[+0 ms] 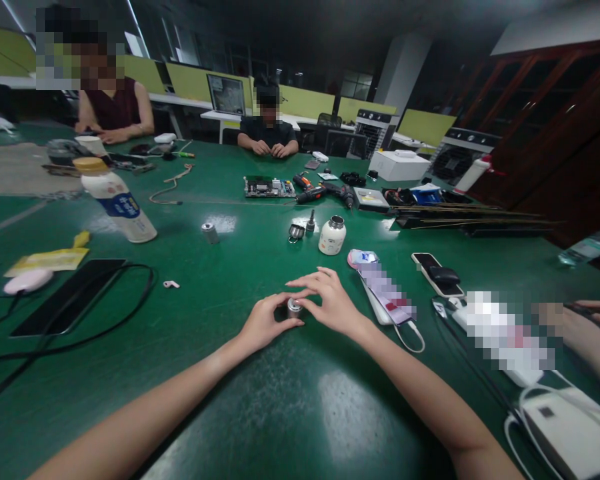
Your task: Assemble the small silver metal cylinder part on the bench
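Observation:
A small silver metal cylinder [294,308], perhaps a little motor, stands upright on the green table [260,413] between my hands. My left hand [265,321] curls round its left side, with the thumb in front and the fingers behind. From the right, the thumb and forefinger of my right hand [333,303] close at its top; the other fingers are stretched out. Partly hidden by fingers, its exact contact points are hard to see. Farther off to the left stands a similar metal cylinder [209,233].
Ahead are a cream bottle [333,237], a steel cap [296,232], power drills [337,193] and a circuit board [269,187]. A milk bottle [117,203], tablet [70,297] and black cable lie left. Phones and a co-worker's hand [580,327] are right. Two people sit opposite.

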Motion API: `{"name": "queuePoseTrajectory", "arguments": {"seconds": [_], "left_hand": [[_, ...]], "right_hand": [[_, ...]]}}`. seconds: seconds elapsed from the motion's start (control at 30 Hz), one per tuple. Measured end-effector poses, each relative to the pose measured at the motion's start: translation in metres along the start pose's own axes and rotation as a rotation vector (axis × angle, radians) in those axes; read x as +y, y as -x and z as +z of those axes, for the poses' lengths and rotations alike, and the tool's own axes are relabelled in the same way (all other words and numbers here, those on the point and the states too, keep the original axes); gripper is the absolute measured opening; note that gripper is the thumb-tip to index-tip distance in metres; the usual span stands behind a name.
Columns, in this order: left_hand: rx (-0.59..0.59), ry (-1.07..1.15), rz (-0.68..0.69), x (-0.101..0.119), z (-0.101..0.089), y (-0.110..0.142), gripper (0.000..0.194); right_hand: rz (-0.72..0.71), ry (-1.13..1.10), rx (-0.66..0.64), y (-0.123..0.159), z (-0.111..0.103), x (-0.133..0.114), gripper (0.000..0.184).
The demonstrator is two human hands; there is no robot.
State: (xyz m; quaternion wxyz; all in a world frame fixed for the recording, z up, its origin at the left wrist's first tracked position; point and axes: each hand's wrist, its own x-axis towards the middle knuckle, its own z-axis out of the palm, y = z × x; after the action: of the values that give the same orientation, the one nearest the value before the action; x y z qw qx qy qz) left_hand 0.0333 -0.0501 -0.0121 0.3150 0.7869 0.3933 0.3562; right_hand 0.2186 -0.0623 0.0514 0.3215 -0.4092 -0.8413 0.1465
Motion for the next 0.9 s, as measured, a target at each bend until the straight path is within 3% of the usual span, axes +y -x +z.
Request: {"name": "queuePoseTrajectory", "arguments": {"seconds": [0.3,0.53,0.7,0.8,0.9], "left_hand": [[-0.01,-0.048,-0.015,-0.001,0.001,0.0,0.045],[-0.018,-0.026,0.003,-0.004,0.002,0.0,0.043],[-0.023,-0.046,-0.015,-0.003,0.002,0.0,0.044],[-0.018,-0.035,-0.021,0.0,0.001,0.0,0.045],[-0.024,-0.009,-0.027,0.003,-0.001,0.001,0.046]], "right_hand": [[-0.005,0.144,0.144,0.0,-0.01,-0.005,0.027],[-0.022,0.097,0.01,0.001,0.001,-0.001,0.024],[0.058,0.018,0.055,-0.003,-0.018,0.004,0.031],[0.1,0.006,-0.017,-0.004,-0.027,0.015,0.034],[0.121,0.034,-0.083,-0.002,-0.021,0.032,0.036]]}}
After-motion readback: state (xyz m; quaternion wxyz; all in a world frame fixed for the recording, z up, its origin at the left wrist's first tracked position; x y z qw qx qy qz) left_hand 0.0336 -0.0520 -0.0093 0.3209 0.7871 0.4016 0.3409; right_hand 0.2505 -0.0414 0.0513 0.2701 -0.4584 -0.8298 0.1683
